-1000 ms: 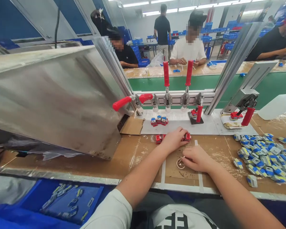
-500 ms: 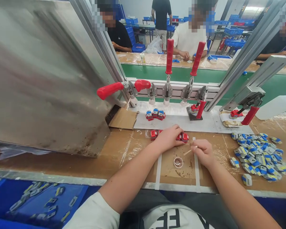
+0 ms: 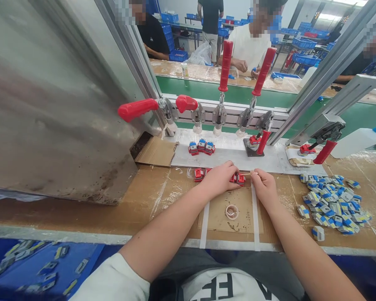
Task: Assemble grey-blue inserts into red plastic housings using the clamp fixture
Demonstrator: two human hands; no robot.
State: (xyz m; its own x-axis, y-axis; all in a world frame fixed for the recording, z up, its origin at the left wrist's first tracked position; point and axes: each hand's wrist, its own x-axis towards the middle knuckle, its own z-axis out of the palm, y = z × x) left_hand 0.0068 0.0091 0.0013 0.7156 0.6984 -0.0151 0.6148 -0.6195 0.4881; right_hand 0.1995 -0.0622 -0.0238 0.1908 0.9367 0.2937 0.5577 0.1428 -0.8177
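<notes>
My left hand [image 3: 219, 179] lies curled over a row of small red parts [image 3: 199, 174] on the brown bench top, its fingers pressing them down. My right hand [image 3: 263, 187] is closed in a pinch on a thin pale stick [image 3: 245, 174], whose tip points left at the rightmost red part [image 3: 240, 179] beside my left fingers. A small round clear dish [image 3: 232, 212] sits on the taped square just below both hands.
A heap of blue and white parts [image 3: 332, 204] lies at the right. Red-handled toggle clamps [image 3: 224, 67] stand on a white plate [image 3: 269, 159] with three red-blue parts [image 3: 201, 147]. A big steel chute [image 3: 56, 96] fills the left. People work across the green conveyor [image 3: 207, 94]. A white bottle [image 3: 354, 142] stands far right.
My right hand has risen from the small dish to the red parts, bringing the stick's tip to the rightmost one. My left hand stays on the row. The camera has tilted down.
</notes>
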